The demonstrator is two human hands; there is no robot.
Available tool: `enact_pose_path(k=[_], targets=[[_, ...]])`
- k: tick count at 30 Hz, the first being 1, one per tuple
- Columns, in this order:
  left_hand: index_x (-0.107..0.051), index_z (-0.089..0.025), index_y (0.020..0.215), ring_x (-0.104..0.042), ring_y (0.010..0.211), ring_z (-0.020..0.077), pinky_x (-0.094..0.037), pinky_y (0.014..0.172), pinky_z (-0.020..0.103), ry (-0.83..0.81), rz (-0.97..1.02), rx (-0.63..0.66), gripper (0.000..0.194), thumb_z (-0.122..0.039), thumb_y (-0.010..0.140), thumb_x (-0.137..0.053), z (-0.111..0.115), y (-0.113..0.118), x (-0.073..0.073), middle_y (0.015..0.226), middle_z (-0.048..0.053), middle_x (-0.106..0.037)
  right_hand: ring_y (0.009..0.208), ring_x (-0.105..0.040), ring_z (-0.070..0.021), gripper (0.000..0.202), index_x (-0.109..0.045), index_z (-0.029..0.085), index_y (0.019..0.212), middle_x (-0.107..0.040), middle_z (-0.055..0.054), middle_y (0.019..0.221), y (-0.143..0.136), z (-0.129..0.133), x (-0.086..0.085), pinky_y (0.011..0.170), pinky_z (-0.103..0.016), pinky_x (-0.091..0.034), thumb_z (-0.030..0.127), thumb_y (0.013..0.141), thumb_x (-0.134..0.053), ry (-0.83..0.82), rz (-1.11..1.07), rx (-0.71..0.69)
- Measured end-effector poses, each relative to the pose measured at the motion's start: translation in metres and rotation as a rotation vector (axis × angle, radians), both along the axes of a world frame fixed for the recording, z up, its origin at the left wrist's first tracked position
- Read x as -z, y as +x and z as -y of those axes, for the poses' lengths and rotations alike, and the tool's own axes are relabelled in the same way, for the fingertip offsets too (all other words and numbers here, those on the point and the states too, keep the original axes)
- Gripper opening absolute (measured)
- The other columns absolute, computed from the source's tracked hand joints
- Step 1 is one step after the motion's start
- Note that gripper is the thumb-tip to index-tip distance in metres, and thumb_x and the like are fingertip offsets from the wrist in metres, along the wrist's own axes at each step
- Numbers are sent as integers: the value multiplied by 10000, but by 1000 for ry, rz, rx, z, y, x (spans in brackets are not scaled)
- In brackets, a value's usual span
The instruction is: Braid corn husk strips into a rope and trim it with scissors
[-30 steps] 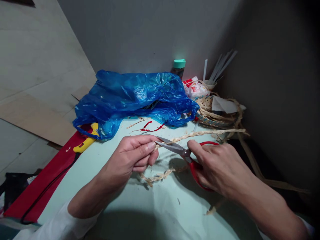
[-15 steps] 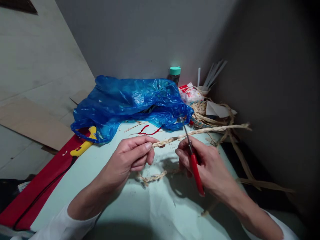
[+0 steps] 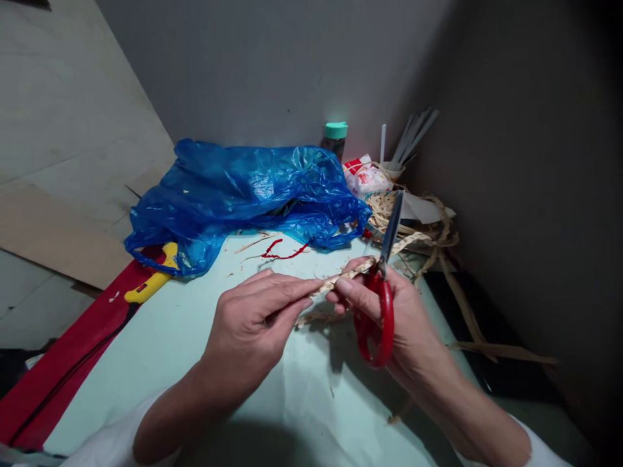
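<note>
A pale braided cord of plant fibre runs between my hands, its far end passing behind the scissors toward the upper right. My left hand pinches the near end between thumb and fingers. With thumb and fingertips, my right hand grips the braid a short way along. Red-handled scissors are also held in my right hand, blades pointing up and looking closed. Another piece of braid lies on the table under my hands, partly hidden by them.
A blue plastic bag covers the table's back; a yellow-handled tool is at left. Red yarn lies near the bag. A bottle with a green lid, white sticks and fibre strips are at right.
My right hand has closed on the braid, and the scissors have turned so their blades point up and their red loops show. My hands have come closer together.
</note>
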State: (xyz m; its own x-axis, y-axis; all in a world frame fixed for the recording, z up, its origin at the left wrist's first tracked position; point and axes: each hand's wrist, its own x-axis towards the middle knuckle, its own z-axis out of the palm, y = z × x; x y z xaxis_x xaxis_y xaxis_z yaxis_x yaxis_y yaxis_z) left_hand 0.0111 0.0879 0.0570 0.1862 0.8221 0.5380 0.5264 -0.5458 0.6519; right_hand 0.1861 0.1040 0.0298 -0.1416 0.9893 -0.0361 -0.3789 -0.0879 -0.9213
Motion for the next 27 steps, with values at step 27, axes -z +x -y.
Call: enact_pose_path(k=[27], targets=[[-666, -170, 658, -514, 610, 105, -380, 603, 240, -583, 247, 143, 289, -289, 896, -553, -1, -9, -7, 602, -12, -614, 660, -590, -122, 268, -597, 217, 834, -639, 41, 733, 2, 2, -11, 591, -243, -445, 262, 681, -812, 132, 162, 257]])
